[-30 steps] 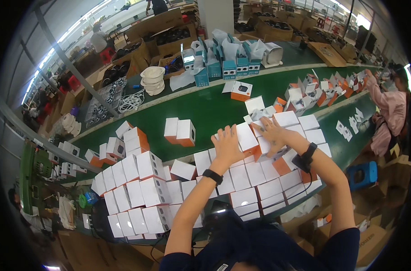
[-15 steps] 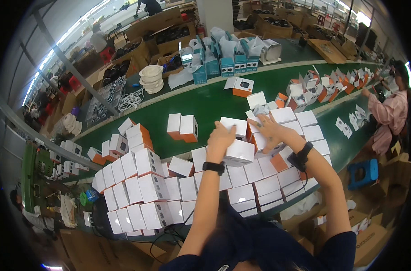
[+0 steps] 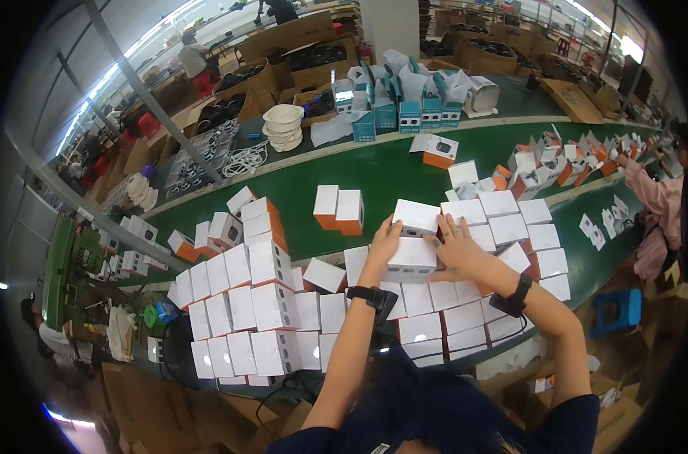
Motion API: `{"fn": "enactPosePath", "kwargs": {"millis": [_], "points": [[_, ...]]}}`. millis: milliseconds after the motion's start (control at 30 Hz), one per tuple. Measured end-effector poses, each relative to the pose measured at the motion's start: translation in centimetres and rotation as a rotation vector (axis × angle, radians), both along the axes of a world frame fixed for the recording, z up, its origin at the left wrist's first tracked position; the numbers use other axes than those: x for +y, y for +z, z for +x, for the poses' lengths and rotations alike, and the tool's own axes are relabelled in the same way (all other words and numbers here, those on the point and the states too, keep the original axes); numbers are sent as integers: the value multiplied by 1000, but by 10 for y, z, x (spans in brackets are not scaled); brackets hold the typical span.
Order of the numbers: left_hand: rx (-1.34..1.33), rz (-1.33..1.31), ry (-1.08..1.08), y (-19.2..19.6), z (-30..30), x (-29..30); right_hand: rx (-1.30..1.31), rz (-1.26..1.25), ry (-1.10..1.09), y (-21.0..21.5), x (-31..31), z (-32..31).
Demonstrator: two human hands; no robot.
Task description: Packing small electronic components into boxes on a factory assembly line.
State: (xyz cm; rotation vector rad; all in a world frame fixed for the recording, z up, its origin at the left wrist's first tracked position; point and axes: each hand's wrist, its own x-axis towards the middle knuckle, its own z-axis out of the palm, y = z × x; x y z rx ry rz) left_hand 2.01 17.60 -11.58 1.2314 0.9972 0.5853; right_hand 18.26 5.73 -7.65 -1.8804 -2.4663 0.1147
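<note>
Clasping stacked white boxes (image 3: 414,238), left hand (image 3: 385,240), right hand (image 3: 456,248)

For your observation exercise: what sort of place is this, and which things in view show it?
Probably a factory packing line: a long green conveyor belt, rows of small white boxes that both hands arrange, and brown cartons stacked behind.

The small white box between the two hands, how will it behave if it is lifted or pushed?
The white box looks stiff: its edges stay straight between the left hand and right hand. Probably light, being small cardboard. Flat sides suggest it will slide, not roll.
</note>
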Motion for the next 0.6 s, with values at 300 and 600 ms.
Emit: {"fn": "enactPosePath", "kwargs": {"millis": [300,600], "points": [[36,75,-62,-13,3,20,-57,2,-38,22,10,-6],[-167,156,-199,-52,9,45,37,-117,-199,-4,6,23]]}}
